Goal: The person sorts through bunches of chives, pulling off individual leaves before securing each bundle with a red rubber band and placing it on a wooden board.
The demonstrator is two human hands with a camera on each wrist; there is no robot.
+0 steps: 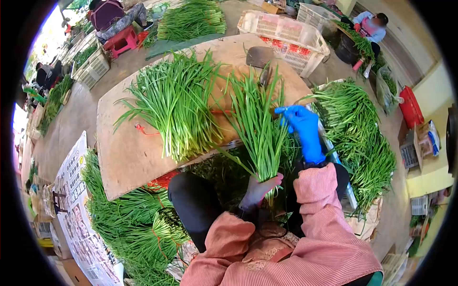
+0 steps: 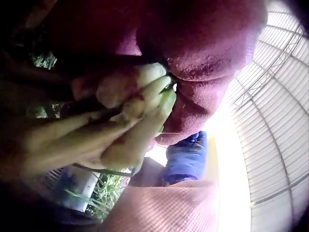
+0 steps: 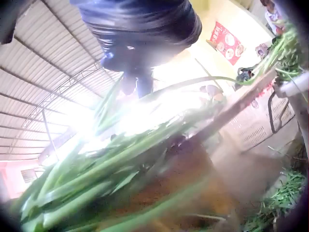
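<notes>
My left hand (image 1: 259, 189) grips a bunch of garlic chives (image 1: 260, 138) around the pale lower stems, leaves pointing up and away over the board's edge. The left wrist view shows its fingers (image 2: 149, 92) close up, partly in shadow. My right hand (image 1: 305, 128), in a blue glove, is beside the upper leaves on the right, index finger reaching left. In the right wrist view the gloved fingers (image 3: 142, 84) point down among blurred leaves (image 3: 111, 179). A larger pile of garlic chives (image 1: 174, 105) lies on the wooden board (image 1: 129, 164) to the left.
A metal blade (image 1: 260, 56) lies at the board's far side. More chives are heaped at right (image 1: 355, 138) and lower left (image 1: 124, 214), some tied with red string. White plastic crates (image 1: 286, 35) stand beyond the board. Other people sit farther back, near a red stool (image 1: 121, 40).
</notes>
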